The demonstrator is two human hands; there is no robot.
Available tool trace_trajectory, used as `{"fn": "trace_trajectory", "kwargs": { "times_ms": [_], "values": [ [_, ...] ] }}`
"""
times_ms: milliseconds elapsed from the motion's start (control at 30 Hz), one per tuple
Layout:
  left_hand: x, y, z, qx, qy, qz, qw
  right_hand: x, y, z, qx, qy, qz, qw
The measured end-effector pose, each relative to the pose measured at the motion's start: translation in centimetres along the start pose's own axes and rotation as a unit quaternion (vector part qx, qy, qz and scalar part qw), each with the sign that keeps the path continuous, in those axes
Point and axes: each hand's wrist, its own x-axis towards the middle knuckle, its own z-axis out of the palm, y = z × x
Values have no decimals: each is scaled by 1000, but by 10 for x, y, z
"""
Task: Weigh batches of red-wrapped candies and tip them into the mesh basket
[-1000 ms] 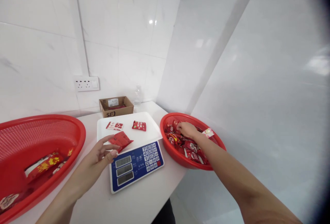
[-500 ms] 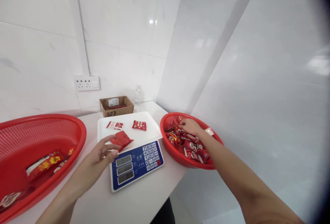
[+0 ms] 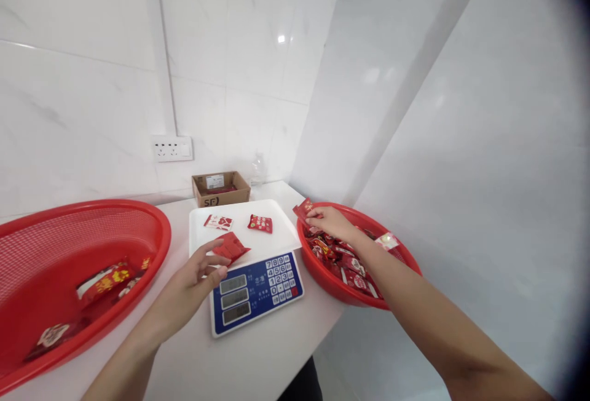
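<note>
My right hand point(image 3: 332, 221) pinches a small red snack packet point(image 3: 303, 208) above the left rim of a red plastic basket point(image 3: 325, 287). Many similar packets point(image 3: 353, 264) fill that basket. My left hand point(image 3: 196, 278) is open, its fingers curved and apart from the thumb. The fingertips overlap the left edge of a red packet point(image 3: 233, 247) at the near side of the scale's white tray point(image 3: 276, 236); whether they touch it I cannot tell. A white-and-red packet point(image 3: 218, 222) and another red packet point(image 3: 260, 224) lie farther back on the tray.
The scale's blue keypad panel point(image 3: 263, 307) faces me. A larger red basket point(image 3: 159, 247) with a few packets stands at left. Behind the tray are a cardboard box point(image 3: 221, 198) and a clear plastic item point(image 3: 258, 170). Walls rise behind and at right.
My right hand has come up from among the packets in the right basket and now holds one at the rim. My left hand stays by the tray packet. The whole view has shifted slightly.
</note>
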Motion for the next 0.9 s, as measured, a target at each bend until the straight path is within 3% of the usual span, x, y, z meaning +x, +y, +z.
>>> {"fn": "trace_trajectory", "kwargs": {
  "times_ms": [200,433,733,900],
  "values": [
    [-4,7,-3,14,17,18,1000,12,-56,46,-38,-19,-74,996],
    [-7,12,-5,2,21,23,1000,38,-95,75,-84,-3,-126,988],
    [-10,18,-4,3,27,15,1000,30,-103,90,-149,-62,-160,974],
    [-11,19,-4,15,25,16,999,32,-90,90,-199,-130,-115,964]
  ]
}}
